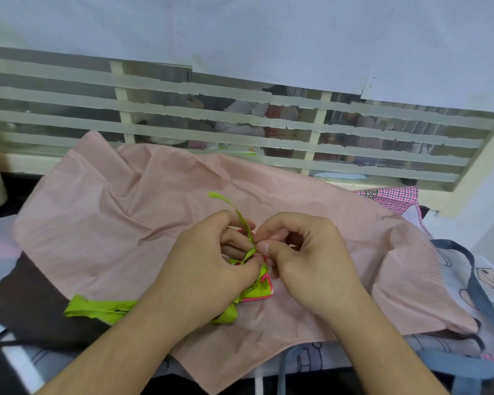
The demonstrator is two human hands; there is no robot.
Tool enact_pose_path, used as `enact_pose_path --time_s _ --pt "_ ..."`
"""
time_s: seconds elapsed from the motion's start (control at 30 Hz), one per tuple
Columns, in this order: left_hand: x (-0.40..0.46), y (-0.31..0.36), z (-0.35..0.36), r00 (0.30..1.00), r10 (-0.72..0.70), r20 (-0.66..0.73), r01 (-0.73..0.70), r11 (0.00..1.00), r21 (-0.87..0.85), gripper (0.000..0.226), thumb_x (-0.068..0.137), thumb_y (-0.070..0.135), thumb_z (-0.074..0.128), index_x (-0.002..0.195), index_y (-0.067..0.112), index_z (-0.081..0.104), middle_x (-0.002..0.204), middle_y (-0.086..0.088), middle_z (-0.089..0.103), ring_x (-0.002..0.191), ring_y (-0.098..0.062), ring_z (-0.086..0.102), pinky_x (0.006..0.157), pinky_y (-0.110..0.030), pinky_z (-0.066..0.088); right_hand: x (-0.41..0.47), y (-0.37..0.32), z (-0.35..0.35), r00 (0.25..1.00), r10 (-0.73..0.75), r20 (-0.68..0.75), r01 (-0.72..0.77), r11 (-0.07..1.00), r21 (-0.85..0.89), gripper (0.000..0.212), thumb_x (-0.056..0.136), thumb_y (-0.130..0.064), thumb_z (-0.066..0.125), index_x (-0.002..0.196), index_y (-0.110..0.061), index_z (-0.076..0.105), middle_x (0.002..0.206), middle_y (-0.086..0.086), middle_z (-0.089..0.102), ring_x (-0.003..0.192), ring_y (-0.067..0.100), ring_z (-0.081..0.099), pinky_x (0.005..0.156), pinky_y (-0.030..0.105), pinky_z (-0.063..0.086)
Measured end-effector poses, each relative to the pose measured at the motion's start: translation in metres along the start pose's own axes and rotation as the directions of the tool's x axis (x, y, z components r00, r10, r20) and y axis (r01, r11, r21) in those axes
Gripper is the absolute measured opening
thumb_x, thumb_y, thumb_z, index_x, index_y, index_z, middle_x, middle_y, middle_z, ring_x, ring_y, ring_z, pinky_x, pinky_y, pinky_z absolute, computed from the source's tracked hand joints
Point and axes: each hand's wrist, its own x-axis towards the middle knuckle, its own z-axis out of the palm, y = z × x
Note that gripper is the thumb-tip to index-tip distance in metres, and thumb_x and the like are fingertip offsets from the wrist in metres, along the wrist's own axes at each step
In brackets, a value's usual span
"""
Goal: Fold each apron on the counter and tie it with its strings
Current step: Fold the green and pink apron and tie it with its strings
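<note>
A small folded apron bundle (261, 289), pink-edged with lime green, lies on a spread pink apron (131, 212) in the middle of the counter. My left hand (208, 266) covers the bundle's left side and pinches a lime green string (244, 220) whose free end sticks up and away. My right hand (305, 258) pinches the same string at the crossing point just above the bundle. A wide lime green strap (97, 307) trails out to the left under my left forearm. Most of the bundle is hidden by my fingers.
A cartoon-print apron with blue-grey straps (468, 283) lies at the right, a pink checked cloth (394, 196) at the back right, and dark brown fabric (26, 295) at the left. A slatted window (240, 121) with a ledge runs behind the counter.
</note>
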Motion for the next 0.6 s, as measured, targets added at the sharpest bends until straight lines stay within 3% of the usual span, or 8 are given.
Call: enact_pose_path --time_s 0.13,0.3,0.47,0.6 --pt "-0.0025 0.0033 0.0008 0.999 -0.026 -0.039 0.024 0.998 -0.05 0.043 0.078 0.006 0.087 0.108 0.03 0.067 0.081 0.011 0.078 0.077 -0.005 0.075 0.075 -0.028 0.057 -0.0001 -0.0012 0.0009 0.999 0.031 -0.006 -0.031 0.999 0.044 0.035 0.087 0.008 0.071 0.074 -0.024 0.077 0.066 0.005 0.067 0.059 0.023 0.065 0.063 0.049 0.06" --pt "-0.0003 0.0051 -0.0052 0.995 -0.031 -0.091 0.025 0.997 -0.071 0.034 0.076 0.001 0.085 0.098 0.024 0.072 0.081 0.009 0.079 0.081 -0.007 0.076 0.084 -0.04 0.062 0.0 0.0012 0.0022 1.0 0.009 -0.013 -0.008 0.999 0.031 0.032 0.088 0.004 0.072 0.078 -0.026 0.078 0.067 0.004 0.067 0.065 0.028 0.067 0.067 0.054 0.06" --pt "-0.0032 0.0082 -0.007 0.99 0.011 -0.138 -0.014 1.0 -0.021 0.028 0.075 0.007 0.085 0.09 0.028 0.073 0.081 0.013 0.078 0.082 -0.002 0.074 0.082 -0.04 0.062 -0.0003 0.0041 0.0022 0.998 -0.041 -0.051 0.038 0.998 -0.055 0.027 0.087 -0.003 0.075 0.081 -0.029 0.078 0.072 -0.005 0.069 0.07 0.019 0.069 0.072 0.047 0.06" --pt "-0.0022 0.0058 -0.0072 0.984 0.04 -0.173 -0.042 0.999 -0.006 0.032 0.077 0.0 0.081 0.086 0.029 0.074 0.082 0.012 0.077 0.08 -0.005 0.075 0.079 -0.043 0.063 0.0012 0.0059 0.0035 0.999 -0.044 -0.018 0.041 0.993 -0.115 0.022 0.087 -0.008 0.078 0.084 -0.029 0.08 0.081 -0.01 0.069 0.075 0.011 0.067 0.075 0.042 0.059"
